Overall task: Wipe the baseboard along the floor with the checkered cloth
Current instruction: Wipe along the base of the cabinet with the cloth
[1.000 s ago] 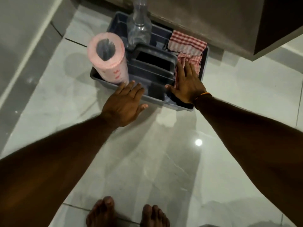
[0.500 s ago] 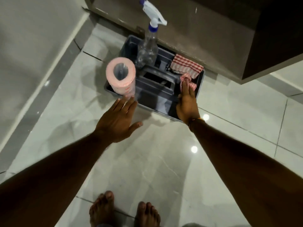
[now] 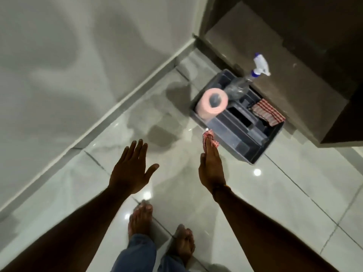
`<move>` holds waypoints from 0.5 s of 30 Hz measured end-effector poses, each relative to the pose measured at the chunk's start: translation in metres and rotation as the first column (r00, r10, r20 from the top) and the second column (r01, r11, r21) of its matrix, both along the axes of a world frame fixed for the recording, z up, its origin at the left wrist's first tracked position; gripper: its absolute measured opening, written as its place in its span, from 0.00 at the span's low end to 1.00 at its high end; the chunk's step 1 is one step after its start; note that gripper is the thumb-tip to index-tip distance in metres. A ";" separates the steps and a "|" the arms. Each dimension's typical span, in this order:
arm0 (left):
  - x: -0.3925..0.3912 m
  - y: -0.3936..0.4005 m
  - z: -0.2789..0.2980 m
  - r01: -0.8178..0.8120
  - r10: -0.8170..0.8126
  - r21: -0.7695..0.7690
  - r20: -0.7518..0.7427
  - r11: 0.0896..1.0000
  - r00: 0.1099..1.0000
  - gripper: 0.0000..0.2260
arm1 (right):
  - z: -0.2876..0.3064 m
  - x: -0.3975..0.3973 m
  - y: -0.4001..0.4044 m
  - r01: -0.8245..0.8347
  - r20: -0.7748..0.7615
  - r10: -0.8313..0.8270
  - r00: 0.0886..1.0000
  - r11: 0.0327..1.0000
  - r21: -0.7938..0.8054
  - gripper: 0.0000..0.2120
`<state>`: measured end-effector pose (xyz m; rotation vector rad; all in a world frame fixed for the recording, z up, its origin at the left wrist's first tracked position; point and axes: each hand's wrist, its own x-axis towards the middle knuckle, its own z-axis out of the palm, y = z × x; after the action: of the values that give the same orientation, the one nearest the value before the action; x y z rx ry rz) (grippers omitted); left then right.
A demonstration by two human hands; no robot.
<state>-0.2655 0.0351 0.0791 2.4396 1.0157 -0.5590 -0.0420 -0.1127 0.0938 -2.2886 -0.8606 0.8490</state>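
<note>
Fig.: view from the head cam, L to R. Baseboard (image 3: 110, 112): grey strip running diagonally along the wall foot at left, untouched, well apart from both hands. Left hand (image 3: 130, 169): released, fingers spread, palm down over the floor tile, grasping nothing; it has drawn back from the caddy edge it reached toward a second ago. Right hand (image 3: 211, 169): clenched on the checkered cloth (image 3: 209, 139), which now pokes out past the fingertips and is lifted clear of the caddy (image 3: 261, 152), where the hand was pressing on it a moment before. A second red-check cloth (image 3: 267, 112) remains draped on the caddy's far corner, beside the pink paper roll (image 3: 213, 104) and spray bottle (image 3: 243, 83). Meaning: pickup appears done; next, prob. a turn leftward to bring the cloth to the baseboard
</note>
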 end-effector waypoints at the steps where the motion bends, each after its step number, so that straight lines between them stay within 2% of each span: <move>1: -0.011 0.001 -0.002 -0.020 0.020 0.004 0.003 1.000 1.000 0.45 | -0.003 -0.010 0.009 -0.023 -0.020 0.023 1.000 1.000 0.006 0.31; 4: -0.047 0.015 -0.023 -0.105 0.105 0.032 0.012 0.994 0.994 0.45 | -0.029 -0.040 0.053 -0.124 -0.009 0.125 0.992 0.992 0.030 0.30; 8: -0.082 0.037 -0.080 -0.182 0.181 0.046 0.021 0.982 0.983 0.44 | -0.088 -0.053 0.122 -0.319 0.188 0.301 0.935 0.945 0.075 0.30; 10: -0.092 0.047 -0.118 -0.205 0.204 0.054 0.022 0.977 0.979 0.44 | -0.122 -0.051 0.156 -0.370 0.219 0.345 0.913 0.926 0.082 0.32; 15: -0.106 0.052 -0.199 -0.270 0.265 0.108 0.059 0.957 0.962 0.42 | -0.206 -0.045 0.202 -0.465 0.334 0.439 0.834 0.885 -0.001 0.30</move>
<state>-0.3714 0.0867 -0.1199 2.3443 1.3664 -0.3626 -0.0867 0.0897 -0.1120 -2.2168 -1.6054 0.6078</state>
